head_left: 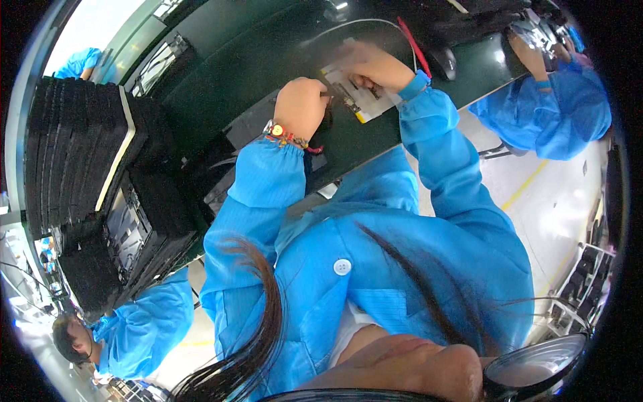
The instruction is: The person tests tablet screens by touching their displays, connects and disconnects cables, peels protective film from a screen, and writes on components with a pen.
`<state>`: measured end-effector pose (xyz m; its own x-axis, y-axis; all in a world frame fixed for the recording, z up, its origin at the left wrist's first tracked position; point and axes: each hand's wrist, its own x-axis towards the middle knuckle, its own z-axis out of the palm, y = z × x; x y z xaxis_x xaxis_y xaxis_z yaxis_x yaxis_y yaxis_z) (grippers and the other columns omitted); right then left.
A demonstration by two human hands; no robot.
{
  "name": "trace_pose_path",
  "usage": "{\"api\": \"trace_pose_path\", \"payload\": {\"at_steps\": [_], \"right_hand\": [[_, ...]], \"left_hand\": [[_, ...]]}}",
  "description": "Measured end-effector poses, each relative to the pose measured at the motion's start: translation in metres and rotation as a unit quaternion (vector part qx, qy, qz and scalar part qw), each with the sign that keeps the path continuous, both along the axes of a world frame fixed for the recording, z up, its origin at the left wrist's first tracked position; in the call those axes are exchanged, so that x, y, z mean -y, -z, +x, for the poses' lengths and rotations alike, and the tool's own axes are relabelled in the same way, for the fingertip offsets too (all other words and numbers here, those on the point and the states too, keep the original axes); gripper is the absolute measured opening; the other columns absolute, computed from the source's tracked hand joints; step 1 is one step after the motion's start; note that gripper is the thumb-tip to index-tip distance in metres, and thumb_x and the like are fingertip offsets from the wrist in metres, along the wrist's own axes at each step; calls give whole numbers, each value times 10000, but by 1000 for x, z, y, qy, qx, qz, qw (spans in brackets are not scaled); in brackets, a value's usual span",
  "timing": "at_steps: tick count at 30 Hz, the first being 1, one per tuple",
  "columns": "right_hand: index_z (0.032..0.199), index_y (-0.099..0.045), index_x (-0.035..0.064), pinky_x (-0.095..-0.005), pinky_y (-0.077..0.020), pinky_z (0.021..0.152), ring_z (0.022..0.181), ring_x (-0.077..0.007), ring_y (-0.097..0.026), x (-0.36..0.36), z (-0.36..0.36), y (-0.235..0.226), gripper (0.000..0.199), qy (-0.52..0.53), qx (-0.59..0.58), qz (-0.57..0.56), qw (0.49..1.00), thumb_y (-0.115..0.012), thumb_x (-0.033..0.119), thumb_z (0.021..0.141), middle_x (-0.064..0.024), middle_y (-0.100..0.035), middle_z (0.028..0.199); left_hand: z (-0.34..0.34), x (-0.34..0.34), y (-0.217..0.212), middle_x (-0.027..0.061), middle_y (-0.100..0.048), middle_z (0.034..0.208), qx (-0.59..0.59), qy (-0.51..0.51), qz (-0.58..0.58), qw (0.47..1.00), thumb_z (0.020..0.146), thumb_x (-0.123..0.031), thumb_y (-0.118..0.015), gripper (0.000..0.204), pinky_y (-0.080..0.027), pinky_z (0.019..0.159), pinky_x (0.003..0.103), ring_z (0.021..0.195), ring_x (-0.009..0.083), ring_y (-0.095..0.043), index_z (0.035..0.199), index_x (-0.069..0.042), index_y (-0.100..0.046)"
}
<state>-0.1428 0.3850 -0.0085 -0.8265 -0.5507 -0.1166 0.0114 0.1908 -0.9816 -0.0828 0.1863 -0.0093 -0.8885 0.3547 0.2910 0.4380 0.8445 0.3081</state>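
My left hand (pixel 301 108) is closed over the dark green bench, knuckles up. A small dark piece shows at its fingertips, too hidden to name. Right of it my right hand (pixel 378 67) bends over a flat white sheet with yellow edges (pixel 365 107); its fingers are partly smeared by motion and partly turned away. The sheet lies beside my left hand, its far part covered by the right hand. Dark flat panels (pixel 248 124) rest on the bench to the left of my left wrist.
Tall stacks of black trays (pixel 74 154) stand at the left. Beyond my right hand are a red strip (pixel 415 47), a thin white cable (pixel 362 21) and a dark rounded object (pixel 443 60). Co-workers in blue sit at the right (pixel 542 114) and lower left (pixel 151 328).
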Motion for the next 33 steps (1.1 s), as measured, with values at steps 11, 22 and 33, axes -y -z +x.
{"api": "trace_pose_path", "payload": {"at_steps": [11, 22, 33], "right_hand": [[1216, -444, 50, -208, -377, 447, 529, -62, -454, 4, 3, 0, 435, 1, -24, 20, 1000, -576, 201, 830, -32, -564, 711], [1135, -533, 50, -233, -433, 531, 606, -84, -508, 4, 1, 1, 393, -3, -56, 58, 997, -625, 163, 770, -56, -588, 851], [995, -625, 62, -296, -464, 750, 865, -169, -576, 11, 1, 9, 382, -5, -260, 113, 959, -723, 135, 633, -76, -625, 933]], "left_hand": [[0, 0, 4, 133, -630, 801, 2, 14, -19, 1000, 684, -186, -644, 179, -464, 716, 396, 785, 297, -589, 814, -67, -676], [0, -4, 0, 134, -626, 803, 18, 0, 10, 1000, 682, -152, -640, 165, -468, 731, 389, 796, 298, -588, 814, -58, -667], [-1, -6, 4, 127, -617, 790, 12, 2, 14, 1000, 679, -146, -630, 154, -473, 714, 395, 787, 296, -585, 801, -58, -666]]}}
